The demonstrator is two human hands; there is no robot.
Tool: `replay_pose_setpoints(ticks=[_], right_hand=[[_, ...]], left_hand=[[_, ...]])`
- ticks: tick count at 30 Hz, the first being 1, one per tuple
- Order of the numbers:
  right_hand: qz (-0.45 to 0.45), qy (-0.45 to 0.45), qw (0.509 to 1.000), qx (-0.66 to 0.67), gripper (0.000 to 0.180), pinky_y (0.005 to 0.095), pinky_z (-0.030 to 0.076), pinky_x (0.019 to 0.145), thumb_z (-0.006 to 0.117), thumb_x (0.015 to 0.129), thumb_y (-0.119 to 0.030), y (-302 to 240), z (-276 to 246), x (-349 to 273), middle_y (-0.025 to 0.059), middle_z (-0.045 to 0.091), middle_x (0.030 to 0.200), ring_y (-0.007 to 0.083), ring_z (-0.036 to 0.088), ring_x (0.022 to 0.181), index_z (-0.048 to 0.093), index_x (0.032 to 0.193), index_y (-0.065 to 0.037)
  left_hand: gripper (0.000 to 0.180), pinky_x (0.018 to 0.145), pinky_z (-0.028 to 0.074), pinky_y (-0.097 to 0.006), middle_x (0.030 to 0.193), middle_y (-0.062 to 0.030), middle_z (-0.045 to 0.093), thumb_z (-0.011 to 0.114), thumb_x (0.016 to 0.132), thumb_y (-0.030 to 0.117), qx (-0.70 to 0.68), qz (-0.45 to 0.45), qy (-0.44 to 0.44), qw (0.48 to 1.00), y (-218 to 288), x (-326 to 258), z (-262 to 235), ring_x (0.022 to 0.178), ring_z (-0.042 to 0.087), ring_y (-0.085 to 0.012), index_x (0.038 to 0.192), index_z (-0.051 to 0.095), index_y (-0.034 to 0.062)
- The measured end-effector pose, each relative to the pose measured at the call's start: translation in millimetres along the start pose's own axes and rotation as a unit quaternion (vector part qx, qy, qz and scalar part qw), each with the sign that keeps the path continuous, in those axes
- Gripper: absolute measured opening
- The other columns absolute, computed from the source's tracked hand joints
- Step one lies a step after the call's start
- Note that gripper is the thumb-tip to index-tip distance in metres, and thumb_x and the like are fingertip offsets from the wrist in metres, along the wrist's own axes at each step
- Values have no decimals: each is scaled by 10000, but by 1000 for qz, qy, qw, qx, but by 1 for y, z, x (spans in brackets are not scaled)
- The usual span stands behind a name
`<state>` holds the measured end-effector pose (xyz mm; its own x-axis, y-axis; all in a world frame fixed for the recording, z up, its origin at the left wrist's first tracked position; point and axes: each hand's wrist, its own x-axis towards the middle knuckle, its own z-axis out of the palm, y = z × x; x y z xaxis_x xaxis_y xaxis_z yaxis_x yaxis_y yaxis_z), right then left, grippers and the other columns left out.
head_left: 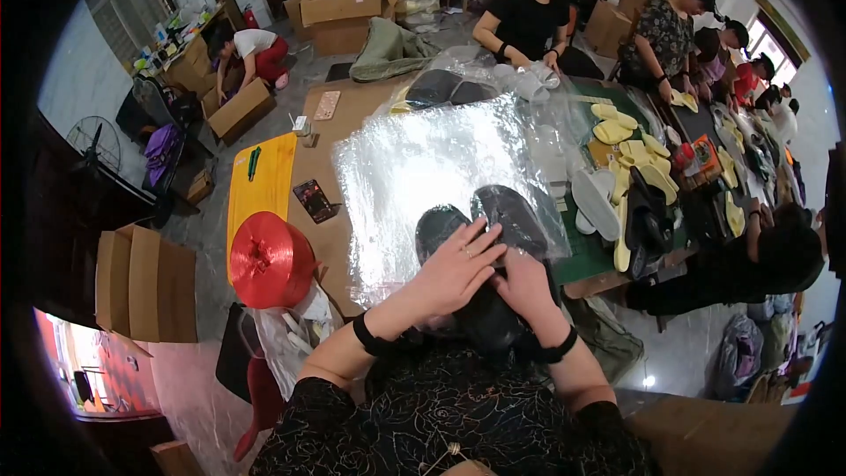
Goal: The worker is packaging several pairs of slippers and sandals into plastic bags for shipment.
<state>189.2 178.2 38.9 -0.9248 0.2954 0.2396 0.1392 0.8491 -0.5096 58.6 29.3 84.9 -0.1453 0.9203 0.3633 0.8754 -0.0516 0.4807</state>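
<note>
A pair of dark slippers lies before me, the left slipper (438, 226) and the right slipper (511, 210) side by side. Shiny clear film covers at least part of them. Beneath spreads a stack of clear plastic bags (414, 159). My left hand (458, 266) lies across the slippers with its fingers stretched out and slightly apart. Close beside it, my right hand (527, 286) curls round the near part of the right slipper. Its fingertips are partly hidden, and whether it also pinches the film is unclear.
Left of the bags are a phone (313, 201), a red twine roll (271, 257) and a yellow board (264, 174). Yellow slippers (614, 128) and black slippers (650, 216) crowd the table's right side. Co-workers stand across and along the right. Cardboard boxes (163, 286) stand at left.
</note>
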Motion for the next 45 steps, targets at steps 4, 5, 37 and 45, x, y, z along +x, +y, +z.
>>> replay_pose_setpoints(ticks=[4,5,37,45], right_hand=[[101,21,990,93,255,487,477,689,645,848,-270,3,27,41,185,576,834,393,589,823,515,848,-51],[84,36,995,45,288,500,464,684,641,863,-280,-6,20,52,213,567,854,422,575,811,500,868,-29],[133,112,985,-4,296,438,524,618,662,811,-315,-14,87,106,155,640,723,341,654,689,566,815,-35],[181,200,956,118,243,459,470,585,620,811,-236,45,25,29,164,603,668,381,602,661,544,733,-19]], left_hand=[[447,1146,242,-466,1526,-129,321,467,973,177,-21,4,-26,999,22,-11,-5,1416,249,-372,1404,443,61],[447,1146,242,-466,1526,-129,321,467,973,177,-22,7,-28,999,28,-13,-6,1416,249,-372,1404,443,61],[805,1147,167,-507,1542,-297,135,595,873,296,55,-260,115,957,-90,-74,48,1410,194,-453,1513,176,46],[739,1170,106,-475,1530,-271,214,513,874,226,36,-251,129,959,-96,-78,55,1434,176,-398,1480,193,-51]])
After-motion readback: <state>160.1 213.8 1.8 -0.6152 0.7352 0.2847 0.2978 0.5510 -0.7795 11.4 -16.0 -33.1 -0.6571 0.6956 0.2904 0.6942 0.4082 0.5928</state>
